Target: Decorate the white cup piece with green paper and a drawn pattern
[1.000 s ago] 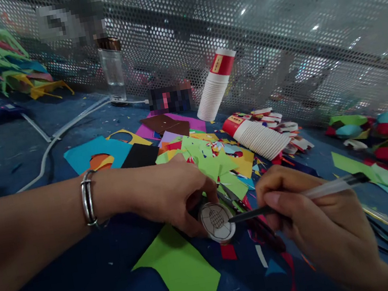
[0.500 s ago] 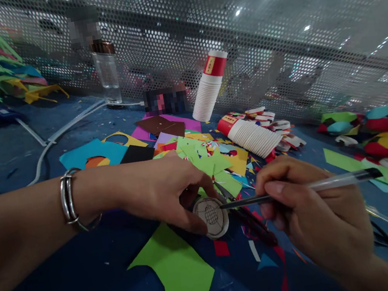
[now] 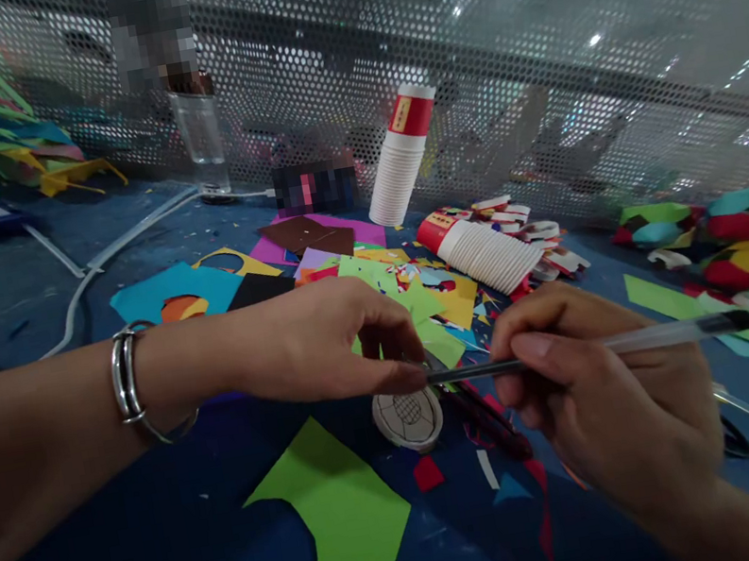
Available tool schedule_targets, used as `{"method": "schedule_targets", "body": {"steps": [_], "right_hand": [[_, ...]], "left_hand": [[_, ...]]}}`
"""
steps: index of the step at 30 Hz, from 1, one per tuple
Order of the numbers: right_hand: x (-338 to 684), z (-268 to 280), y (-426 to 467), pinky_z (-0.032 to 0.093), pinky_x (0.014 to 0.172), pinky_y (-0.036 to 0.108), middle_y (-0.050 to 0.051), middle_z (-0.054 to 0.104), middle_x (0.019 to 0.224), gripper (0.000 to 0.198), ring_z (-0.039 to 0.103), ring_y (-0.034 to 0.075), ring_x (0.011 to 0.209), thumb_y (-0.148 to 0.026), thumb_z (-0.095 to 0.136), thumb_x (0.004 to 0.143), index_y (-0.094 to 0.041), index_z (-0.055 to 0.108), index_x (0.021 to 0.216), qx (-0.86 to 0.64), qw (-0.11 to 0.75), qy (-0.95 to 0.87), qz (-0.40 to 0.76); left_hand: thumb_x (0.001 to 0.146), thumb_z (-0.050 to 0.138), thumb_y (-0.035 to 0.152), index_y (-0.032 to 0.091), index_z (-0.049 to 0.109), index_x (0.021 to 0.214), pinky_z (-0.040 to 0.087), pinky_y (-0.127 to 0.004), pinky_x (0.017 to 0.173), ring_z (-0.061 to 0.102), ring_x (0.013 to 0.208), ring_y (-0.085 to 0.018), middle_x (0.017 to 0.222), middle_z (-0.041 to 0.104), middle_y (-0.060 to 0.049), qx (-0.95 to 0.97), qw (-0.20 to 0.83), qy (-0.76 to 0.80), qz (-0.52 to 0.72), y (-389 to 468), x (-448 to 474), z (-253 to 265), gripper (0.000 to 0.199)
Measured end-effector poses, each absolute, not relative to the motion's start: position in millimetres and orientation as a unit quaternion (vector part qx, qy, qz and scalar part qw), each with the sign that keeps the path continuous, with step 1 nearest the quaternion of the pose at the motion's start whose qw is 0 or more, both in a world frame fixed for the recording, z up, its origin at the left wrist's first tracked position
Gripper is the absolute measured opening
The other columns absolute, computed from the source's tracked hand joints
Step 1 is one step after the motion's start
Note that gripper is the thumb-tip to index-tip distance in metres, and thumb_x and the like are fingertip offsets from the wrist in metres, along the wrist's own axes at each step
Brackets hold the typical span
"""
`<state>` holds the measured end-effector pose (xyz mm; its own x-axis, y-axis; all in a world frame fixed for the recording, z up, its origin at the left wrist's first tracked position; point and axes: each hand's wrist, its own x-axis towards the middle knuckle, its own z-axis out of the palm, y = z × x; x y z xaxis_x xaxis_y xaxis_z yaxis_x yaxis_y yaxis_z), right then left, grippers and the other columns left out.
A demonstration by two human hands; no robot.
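Note:
My right hand (image 3: 609,394) grips a pen (image 3: 663,335) with a clear barrel and black ends, held almost level and pointing left. My left hand (image 3: 335,345), a silver bangle on its wrist, has thumb and fingertips drawn together at the pen's front tip; the exact contact is partly hidden by the fingers. Just under the fingertips lies a round white disc (image 3: 409,418) with a drawn circle filled by a grid and lines running outward. Dark-handled scissors (image 3: 489,424) rest to the right of the disc, partly covered by the pen.
Green paper (image 3: 342,516) with a curved cutout lies in front. Colored paper scraps (image 3: 420,297) spread behind the hands. One stack of paper cups (image 3: 398,162) leans upright; another cup stack (image 3: 488,252) lies down. A glass (image 3: 202,142) stands by the perforated screen (image 3: 496,107); multicolored paper shapes (image 3: 748,256) sit right.
My left hand has left the disc and moved up to the pen's tip, fingertips closing. The pen has lifted off the disc, now lying on the table untouched.

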<state>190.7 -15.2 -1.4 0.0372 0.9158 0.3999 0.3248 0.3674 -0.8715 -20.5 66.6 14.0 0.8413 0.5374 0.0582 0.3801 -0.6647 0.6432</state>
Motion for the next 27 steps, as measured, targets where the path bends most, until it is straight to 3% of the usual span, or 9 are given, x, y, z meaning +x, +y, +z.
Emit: {"method": "schedule_targets", "body": {"steps": [9, 11, 14, 16, 18, 20, 23, 27], "right_hand": [[194.2, 1.3, -11.0, 0.039, 0.028, 0.015, -0.003, 0.063, 0.047, 0.017, 0.052, 0.01, 0.032, -0.013, 0.058, 0.078, -0.021, 0.07, 0.068, -0.475, 0.549, -0.599, 0.339], [196.7, 3.0, -9.8, 0.039, 0.028, 0.015, -0.002, 0.063, 0.046, 0.017, 0.052, 0.01, 0.032, -0.014, 0.058, 0.078, -0.02, 0.069, 0.067, -0.477, 0.55, -0.587, 0.353], [199.0, 3.7, -8.7, 0.039, 0.029, 0.016, -0.001, 0.062, 0.046, 0.017, 0.053, 0.011, 0.034, -0.015, 0.057, 0.079, -0.019, 0.068, 0.067, -0.498, 0.551, -0.572, 0.348], [198.3, 2.6, -8.4, 0.039, 0.03, 0.016, -0.002, 0.061, 0.048, 0.016, 0.053, 0.011, 0.035, -0.015, 0.057, 0.08, -0.02, 0.067, 0.068, -0.507, 0.555, -0.566, 0.338], [196.3, 0.9, -8.2, 0.038, 0.031, 0.016, -0.002, 0.061, 0.051, 0.016, 0.053, 0.011, 0.039, -0.015, 0.058, 0.082, -0.02, 0.066, 0.069, -0.509, 0.555, -0.568, 0.331], [194.2, -0.2, -8.1, 0.039, 0.033, 0.016, -0.001, 0.061, 0.055, 0.016, 0.055, 0.011, 0.043, -0.015, 0.058, 0.084, -0.02, 0.065, 0.071, -0.51, 0.548, -0.576, 0.328], [192.8, -0.4, -8.5, 0.039, 0.036, 0.017, -0.001, 0.063, 0.056, 0.016, 0.054, 0.011, 0.043, -0.019, 0.055, 0.09, -0.02, 0.065, 0.077, -0.511, 0.526, -0.597, 0.325], [193.2, 1.3, -11.0, 0.037, 0.036, 0.018, -0.003, 0.062, 0.055, 0.019, 0.052, 0.009, 0.04, -0.025, 0.053, 0.095, -0.019, 0.064, 0.08, -0.528, 0.478, -0.63, 0.309]], "left_hand": [[0.089, 0.069, 0.023, 0.019, 0.072, 0.092, 0.046, -0.02, 0.071, 0.067, 0.078, -0.011, 0.084, 0.074, 0.003, 0.909, 0.332, 0.218, 0.125, 62.3, -19.7, 13.1, 0.006], [0.091, 0.066, 0.023, 0.019, 0.071, 0.088, 0.043, -0.023, 0.071, 0.064, 0.076, -0.012, 0.081, 0.073, 0.001, 0.935, 0.256, 0.22, 0.108, 66.9, -21.0, 11.1, 0.007], [0.097, 0.055, 0.03, 0.017, 0.065, 0.074, 0.038, -0.031, 0.076, 0.059, 0.07, -0.016, 0.071, 0.067, -0.002, 0.956, 0.066, 0.274, 0.077, 77.4, -24.6, 7.5, 0.028], [0.098, 0.049, 0.032, 0.018, 0.065, 0.077, 0.036, -0.033, 0.077, 0.059, 0.075, -0.019, 0.076, 0.067, -0.004, 0.948, 0.026, 0.311, 0.062, 82.3, -28.2, 7.2, 0.03], [0.096, 0.053, 0.035, 0.019, 0.067, 0.095, 0.037, -0.033, 0.079, 0.06, 0.091, -0.022, 0.095, 0.069, -0.006, 0.941, 0.062, 0.326, 0.068, 81.8, -31.3, 9.1, 0.021], [0.09, 0.061, 0.046, 0.021, 0.064, 0.11, 0.038, -0.033, 0.084, 0.057, 0.104, -0.025, 0.111, 0.066, -0.007, 0.933, 0.121, 0.331, 0.066, 75.8, -32.2, 11.7, 0.032], [0.079, 0.067, 0.063, 0.022, 0.061, 0.117, 0.039, -0.034, 0.087, 0.054, 0.108, -0.026, 0.117, 0.062, -0.007, 0.919, 0.219, 0.324, 0.044, 62.8, -29.0, 12.2, 0.056], [0.064, 0.077, 0.067, 0.021, 0.06, 0.116, 0.041, -0.033, 0.083, 0.053, 0.106, -0.027, 0.112, 0.061, -0.007, 0.908, 0.257, 0.328, 0.054, 53.2, -21.6, 4.7, 0.071]]}}
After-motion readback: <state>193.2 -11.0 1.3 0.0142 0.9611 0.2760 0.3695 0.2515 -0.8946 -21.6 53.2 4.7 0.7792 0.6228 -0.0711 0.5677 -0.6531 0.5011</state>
